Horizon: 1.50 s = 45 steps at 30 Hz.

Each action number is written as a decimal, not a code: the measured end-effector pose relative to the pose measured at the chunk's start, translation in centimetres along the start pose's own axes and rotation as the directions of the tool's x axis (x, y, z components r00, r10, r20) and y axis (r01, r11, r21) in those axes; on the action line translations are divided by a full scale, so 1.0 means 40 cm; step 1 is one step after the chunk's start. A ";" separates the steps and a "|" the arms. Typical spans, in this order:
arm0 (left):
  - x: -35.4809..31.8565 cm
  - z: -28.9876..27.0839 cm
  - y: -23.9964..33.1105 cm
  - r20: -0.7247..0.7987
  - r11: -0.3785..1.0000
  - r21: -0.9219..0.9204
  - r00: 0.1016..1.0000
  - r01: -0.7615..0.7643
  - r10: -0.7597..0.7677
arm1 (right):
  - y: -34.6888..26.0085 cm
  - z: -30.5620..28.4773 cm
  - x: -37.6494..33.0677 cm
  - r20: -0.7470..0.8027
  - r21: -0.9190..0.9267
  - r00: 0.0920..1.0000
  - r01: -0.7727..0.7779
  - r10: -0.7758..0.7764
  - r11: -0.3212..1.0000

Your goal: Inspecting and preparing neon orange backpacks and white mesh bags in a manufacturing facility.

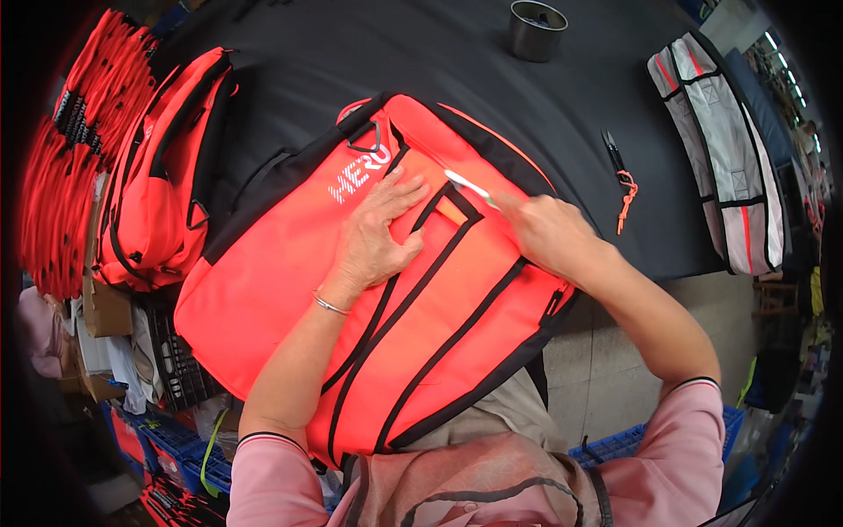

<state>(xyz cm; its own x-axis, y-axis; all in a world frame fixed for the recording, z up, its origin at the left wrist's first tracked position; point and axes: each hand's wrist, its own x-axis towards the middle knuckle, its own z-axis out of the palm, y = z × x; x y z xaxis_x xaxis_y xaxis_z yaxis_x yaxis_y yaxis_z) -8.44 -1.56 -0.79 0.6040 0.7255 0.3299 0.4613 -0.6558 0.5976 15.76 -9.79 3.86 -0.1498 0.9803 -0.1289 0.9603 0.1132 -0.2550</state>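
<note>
The orange bag (386, 290) lay slantwise across the black tabletop (527, 97) just before the person, the left hand (379, 230) spread flat on it while the right hand (546, 230), just beside, pinched a white pen (468, 186) at its pocket.

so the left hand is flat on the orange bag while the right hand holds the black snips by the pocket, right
Not quite. The head view shows the right hand holding a thin white pen-like tool, not the black snips, which lie untouched on the black table. The left hand does rest on the orange bag.
</note>
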 end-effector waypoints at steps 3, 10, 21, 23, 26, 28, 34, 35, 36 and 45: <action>-0.005 -0.004 0.006 0.001 1.000 0.013 1.000 0.014 -0.014 | 0.010 -0.068 -0.083 0.118 -0.021 0.993 -0.003 0.005 1.000; 0.008 0.014 0.011 -0.007 1.000 0.013 1.000 0.002 -0.002 | -0.005 -0.040 -0.040 0.046 -0.066 0.999 -0.019 0.022 0.998; 0.010 -0.005 0.013 -0.002 0.999 -0.005 0.999 0.037 -0.037 | 0.016 -0.116 -0.167 0.245 -0.131 0.967 -0.033 0.065 0.991; 0.011 0.004 0.007 -0.013 1.000 0.015 1.000 0.007 -0.007 | 0.016 -0.063 -0.125 0.110 -0.132 0.994 0.014 0.000 0.991; 0.012 0.002 0.008 -0.019 0.999 0.041 1.000 -0.016 0.016 | -0.001 -0.024 -0.012 0.030 -0.032 0.999 -0.012 0.013 0.999; 0.006 0.004 0.003 0.005 0.999 0.045 1.000 0.016 -0.016 | 0.002 0.031 0.064 -0.041 -0.001 0.999 0.033 -0.033 0.999; -0.004 0.000 0.008 0.023 0.999 0.045 1.000 0.007 -0.008 | -0.035 0.079 0.214 -0.244 0.045 0.960 0.156 -0.140 0.987; -0.006 0.001 0.006 0.026 0.999 0.032 0.999 0.018 -0.019 | -0.035 0.075 0.203 -0.222 0.052 0.967 0.137 -0.122 0.989; -0.010 0.003 0.003 0.032 0.999 0.017 0.999 0.028 -0.029 | -0.032 0.071 0.185 -0.197 0.060 0.975 0.115 -0.101 0.992; 0.003 0.008 -0.029 -0.008 0.999 0.009 0.999 -0.035 0.035 | -0.002 -0.119 -0.120 0.262 -0.150 0.961 -0.049 0.088 0.987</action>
<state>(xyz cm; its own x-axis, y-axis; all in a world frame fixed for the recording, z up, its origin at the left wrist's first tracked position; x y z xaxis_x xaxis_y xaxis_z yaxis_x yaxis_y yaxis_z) -8.69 -0.80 -1.68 0.6146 0.7035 0.3569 0.4454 -0.6828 0.5791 17.54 -13.73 9.06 -0.1214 0.9096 -0.3973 0.9909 0.0879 -0.1016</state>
